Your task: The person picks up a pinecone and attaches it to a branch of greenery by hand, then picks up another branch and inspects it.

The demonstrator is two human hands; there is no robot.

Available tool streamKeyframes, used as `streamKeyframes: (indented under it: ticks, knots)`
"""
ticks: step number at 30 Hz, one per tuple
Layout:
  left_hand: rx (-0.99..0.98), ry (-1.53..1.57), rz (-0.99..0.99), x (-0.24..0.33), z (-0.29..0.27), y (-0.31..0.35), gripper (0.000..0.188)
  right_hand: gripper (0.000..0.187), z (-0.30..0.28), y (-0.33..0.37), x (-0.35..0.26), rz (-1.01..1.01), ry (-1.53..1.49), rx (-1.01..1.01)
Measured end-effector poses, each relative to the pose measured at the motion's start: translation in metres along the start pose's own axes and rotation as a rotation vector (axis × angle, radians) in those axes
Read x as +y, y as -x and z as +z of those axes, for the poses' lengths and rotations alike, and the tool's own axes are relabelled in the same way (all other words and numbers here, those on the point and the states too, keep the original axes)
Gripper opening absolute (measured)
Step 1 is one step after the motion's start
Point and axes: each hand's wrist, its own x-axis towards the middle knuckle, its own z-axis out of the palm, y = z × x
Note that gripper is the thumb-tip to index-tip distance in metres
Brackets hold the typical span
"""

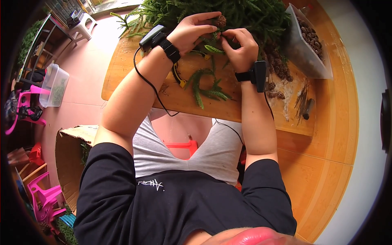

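Over the wooden table (134, 73), my left hand (192, 32) holds a brown pine cone (221, 21) between its fingers, with a green artificial pine sprig (211, 41) hanging just under it. Close by on the right, my right hand (241, 45) is pinched at the sprig's stem; its fingertips almost meet those of the left. A tool with yellow-and-black handles (178, 76), perhaps pliers, lies below my left wrist. Beside it rests a loose curved pine sprig (202, 86). Each wrist wears a strapped black device with a cable.
A large heap of green pine branches (245, 14) covers the table's far side. At the right stand a white bin (304, 57) of pine cones and more loose cones (279, 67). Thin dark stems (302, 100) lie nearer. An open cardboard box (67, 163) sits at my left.
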Motion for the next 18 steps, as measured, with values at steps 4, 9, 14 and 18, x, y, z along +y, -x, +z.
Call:
streamKeyframes:
  ticks: [4, 9, 14, 18]
  knots:
    - [0.023, -0.021, -0.016, 0.0007, 0.0002, 0.0010, 0.053, 0.014, -0.0007, -0.0005, 0.0035, -0.072, 0.044, -0.005]
    - [0.057, -0.030, -0.034, 0.0011, -0.0006, 0.0010, 0.052, 0.013, -0.0006, 0.0004, 0.0070, -0.139, 0.084, 0.016]
    - [0.049, -0.027, -0.063, 0.0016, -0.0034, 0.0000, 0.051, 0.014, -0.0005, 0.0002, 0.0067, -0.176, 0.084, 0.026]
    - [0.047, -0.026, -0.054, 0.0036, -0.0026, 0.0011, 0.051, 0.014, -0.0001, -0.0001, 0.0070, -0.182, 0.096, 0.024]
